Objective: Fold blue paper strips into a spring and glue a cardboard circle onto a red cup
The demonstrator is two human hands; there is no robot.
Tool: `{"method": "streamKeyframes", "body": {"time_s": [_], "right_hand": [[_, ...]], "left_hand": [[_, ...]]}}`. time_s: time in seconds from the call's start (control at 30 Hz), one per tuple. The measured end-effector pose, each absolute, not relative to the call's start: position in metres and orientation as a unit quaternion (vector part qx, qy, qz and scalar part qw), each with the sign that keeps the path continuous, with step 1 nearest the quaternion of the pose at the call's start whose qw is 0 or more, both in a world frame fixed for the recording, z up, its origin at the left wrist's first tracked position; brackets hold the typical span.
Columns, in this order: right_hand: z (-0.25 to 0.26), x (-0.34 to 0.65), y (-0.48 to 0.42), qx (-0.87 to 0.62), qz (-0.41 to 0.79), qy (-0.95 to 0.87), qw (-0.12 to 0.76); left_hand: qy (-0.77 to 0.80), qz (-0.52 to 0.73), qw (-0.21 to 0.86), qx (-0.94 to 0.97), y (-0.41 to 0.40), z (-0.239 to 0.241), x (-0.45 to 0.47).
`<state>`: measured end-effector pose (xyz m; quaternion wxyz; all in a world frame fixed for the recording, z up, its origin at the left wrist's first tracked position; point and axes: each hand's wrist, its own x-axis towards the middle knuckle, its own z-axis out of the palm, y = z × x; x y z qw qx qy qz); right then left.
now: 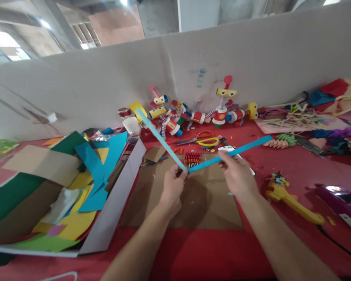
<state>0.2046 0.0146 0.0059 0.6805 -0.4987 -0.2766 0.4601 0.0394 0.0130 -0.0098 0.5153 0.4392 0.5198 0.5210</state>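
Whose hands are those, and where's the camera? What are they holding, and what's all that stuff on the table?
They're one person's bare hands; there's no robot. The single picture comes from a camera on that person's head, looking forward and down. The left hand pinches the corner of a V made of blue strip; the right hand holds its darker side. I can't tell if it's folded or two pieces. Beneath is brown cardboard on a red table. Around it are a box of coloured paper, a yellow tool with a cord, and little figures.
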Motion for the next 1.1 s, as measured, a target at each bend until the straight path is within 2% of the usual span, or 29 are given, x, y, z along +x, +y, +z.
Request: {"method": "streamKeyframes", "body": {"time_s": [0.1, 0.2, 0.3, 0.37, 0.47, 0.63, 0.83, 1.1], "right_hand": [[0.018, 0.243, 0.024, -0.44, 0.367, -0.15, 0.806], [0.028, 0.274, 0.028, -0.398, 0.305, -0.105, 0.859], [0.028, 0.271, 0.025, -0.396, 0.288, -0.127, 0.862], [0.021, 0.249, 0.02, -0.437, 0.323, -0.182, 0.82], [0.004, 0.204, 0.009, -0.494, 0.414, -0.367, 0.671], [-0.018, 0.168, -0.003, -0.512, 0.481, -0.443, 0.557], [-0.018, 0.164, -0.003, -0.438, 0.559, -0.496, 0.499], [-0.016, 0.165, -0.005, -0.504, 0.495, -0.494, 0.506]], "left_hand": [[0.535, 0.579, 0.452, 0.417, 0.02, -0.003, 0.026], [0.554, 0.605, 0.425, 0.382, 0.024, 0.001, 0.017], [0.533, 0.605, 0.478, 0.35, 0.023, -0.001, 0.018], [0.498, 0.591, 0.545, 0.326, 0.02, -0.004, 0.024], [0.454, 0.565, 0.637, 0.263, 0.015, -0.007, 0.033], [0.441, 0.548, 0.666, 0.247, 0.01, -0.007, 0.04], [0.435, 0.548, 0.675, 0.234, 0.008, -0.007, 0.041], [0.427, 0.542, 0.696, 0.196, 0.005, -0.007, 0.048]]}}
